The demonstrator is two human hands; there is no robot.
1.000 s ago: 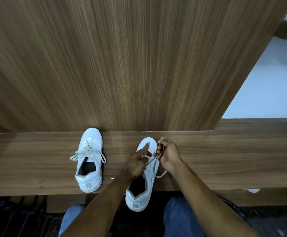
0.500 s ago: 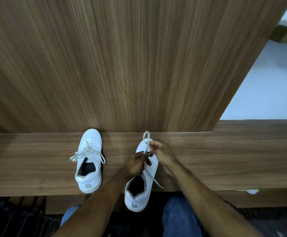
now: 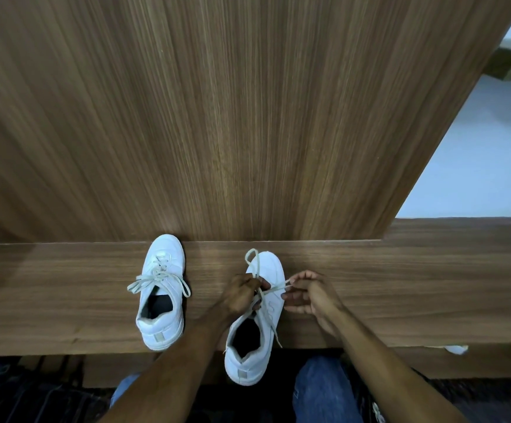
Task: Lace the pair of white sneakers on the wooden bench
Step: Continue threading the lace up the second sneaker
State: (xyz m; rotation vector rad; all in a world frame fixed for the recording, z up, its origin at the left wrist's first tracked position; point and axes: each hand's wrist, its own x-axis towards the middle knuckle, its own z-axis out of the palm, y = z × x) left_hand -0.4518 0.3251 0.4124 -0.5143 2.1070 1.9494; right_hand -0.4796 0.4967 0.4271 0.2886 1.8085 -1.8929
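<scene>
We see two white sneakers on the wooden bench [image 3: 400, 288], toes pointing toward the tall wood-grain panel [image 3: 217, 117] that rises behind it. The left sneaker [image 3: 162, 296] lies wholly on the bench, its toe touching the panel's base; its lace is threaded and tied in a bow whose loops spread to either side of the tongue.

The right sneaker [image 3: 258, 328] lies near it, apart from it, and its heel hangs out past the front edge of the bench, above the person's jeans [image 3: 324, 389]. Both hands work over its middle. The left hand [image 3: 242, 293] is curled over the tongue area and pinches the lace [image 3: 274, 290] — a loop of it stands up from the fingers toward the toe. The right hand [image 3: 312, 296] sits just to the right of the shoe, fingers bent, pinching a strand that runs taut across to the left hand. One loose end trails down the shoe's right side to the bench edge.

We cannot tell how many eyelets are threaded — the hands cover them. A small white scrap [image 3: 457, 349] lies at the front edge far to the right.
</scene>
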